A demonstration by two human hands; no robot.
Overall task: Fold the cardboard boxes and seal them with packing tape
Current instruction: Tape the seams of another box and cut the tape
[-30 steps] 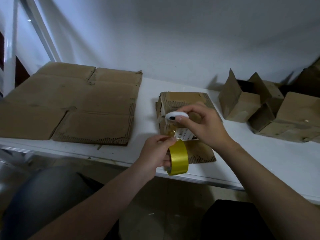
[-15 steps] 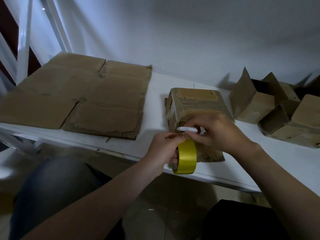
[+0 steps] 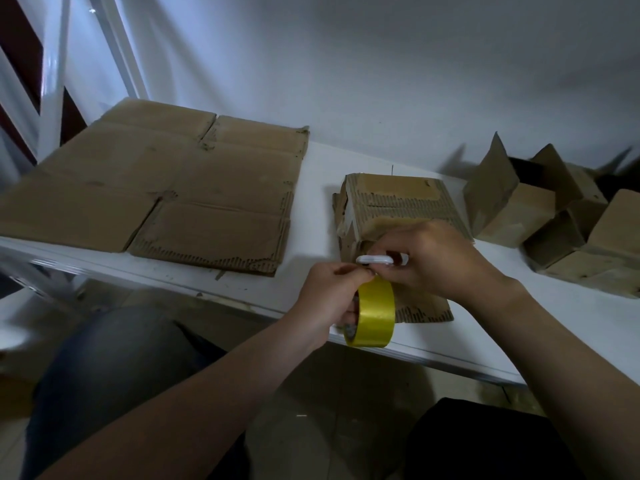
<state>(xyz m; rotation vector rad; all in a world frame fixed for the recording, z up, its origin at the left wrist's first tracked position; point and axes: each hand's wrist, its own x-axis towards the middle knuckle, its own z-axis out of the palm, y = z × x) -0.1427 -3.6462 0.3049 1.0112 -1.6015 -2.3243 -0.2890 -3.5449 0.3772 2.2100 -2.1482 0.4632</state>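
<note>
Right at the near edge of the smooth white table [image 3: 318, 188], the left hand [image 3: 327, 299] grips a glossy yellow tape roll [image 3: 376, 315]. Its thumb lies over the top of the roll and its fingers curl through the core. The roll stands on edge, partly overhanging the table edge.

The right hand [image 3: 440, 258] is curled tightly round a small, flat, rounded white object [image 3: 374, 260] held just above the roll. What that object is cannot be made out, and the fingertips of both hands meet there, hiding the tape's loose end.

Just behind the hands sits a small cardboard box [image 3: 398, 202]. It is worn, and its outer paper is peeled away in places so the ribbed corrugation shows. The right hand covers its near face.

To the left lies a large flattened cardboard sheet [image 3: 173, 188], creased and ragged along its edges. To the right stands a cluster of open boxes [image 3: 512, 216] with their flaps up, cut off by the frame edge.
</note>
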